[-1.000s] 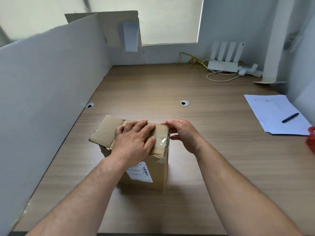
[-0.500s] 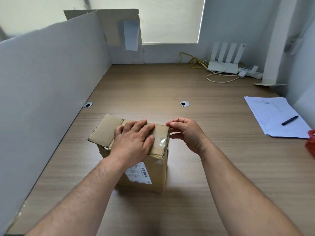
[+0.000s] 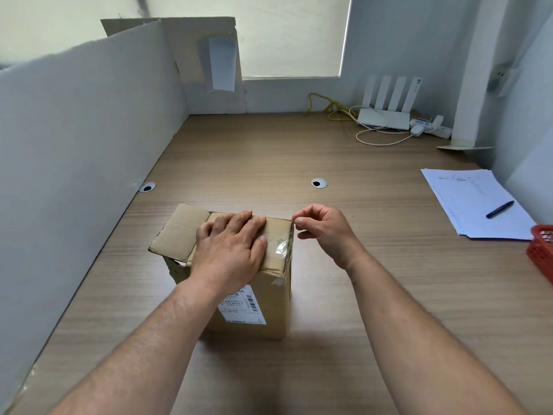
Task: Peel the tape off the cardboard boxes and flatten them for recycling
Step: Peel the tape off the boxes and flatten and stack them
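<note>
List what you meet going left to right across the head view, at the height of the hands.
Grey partition → box's open flap → left hand → tape → right hand → paper stack → red basket.

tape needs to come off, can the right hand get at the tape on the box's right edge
Likely yes: the right hand sits at that corner beside the tape; the left hand lies clear.

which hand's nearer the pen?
Right. Right hand pinches tape at the box's far-right corner, toward the pen; left hand lies flat on the box top, farther away.
</note>
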Motion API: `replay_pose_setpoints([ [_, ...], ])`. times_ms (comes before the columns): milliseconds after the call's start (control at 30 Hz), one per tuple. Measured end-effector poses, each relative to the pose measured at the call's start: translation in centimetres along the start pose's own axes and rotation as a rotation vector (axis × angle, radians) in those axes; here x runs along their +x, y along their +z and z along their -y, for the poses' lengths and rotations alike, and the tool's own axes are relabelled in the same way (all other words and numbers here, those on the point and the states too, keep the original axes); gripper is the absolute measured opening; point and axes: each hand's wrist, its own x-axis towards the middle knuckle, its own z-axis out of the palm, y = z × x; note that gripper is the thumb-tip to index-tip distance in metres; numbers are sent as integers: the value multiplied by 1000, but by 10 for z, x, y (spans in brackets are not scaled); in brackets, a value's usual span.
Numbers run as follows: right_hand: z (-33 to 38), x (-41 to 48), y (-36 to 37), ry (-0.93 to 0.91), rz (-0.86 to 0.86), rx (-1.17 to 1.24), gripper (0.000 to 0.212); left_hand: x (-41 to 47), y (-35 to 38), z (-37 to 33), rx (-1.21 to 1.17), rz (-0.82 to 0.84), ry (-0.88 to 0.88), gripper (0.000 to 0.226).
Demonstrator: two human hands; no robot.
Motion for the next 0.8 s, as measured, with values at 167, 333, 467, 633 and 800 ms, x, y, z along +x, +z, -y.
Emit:
replay_pose_setpoints([
  [167, -1, -5, -8, -51, -154, -39, 17, 8, 2, -3, -26, -92, -152, 49],
  [333, 4, -7, -10, -54, -120, -48, 10, 18, 4, -9, 9, -92, -155, 48],
  [467, 6, -8, 2, -113, -53, -174, 7, 19, 0, -6, 1, -78, -167, 48],
  [633, -10, -25, 12, -371, -180, -433, 15, 42, -10, -5, -17, -12, -195, 47],
  [800, -22, -27, 22, -680, -280, -704, 41, 62, -15, -3, -25, 36, -202, 44],
])
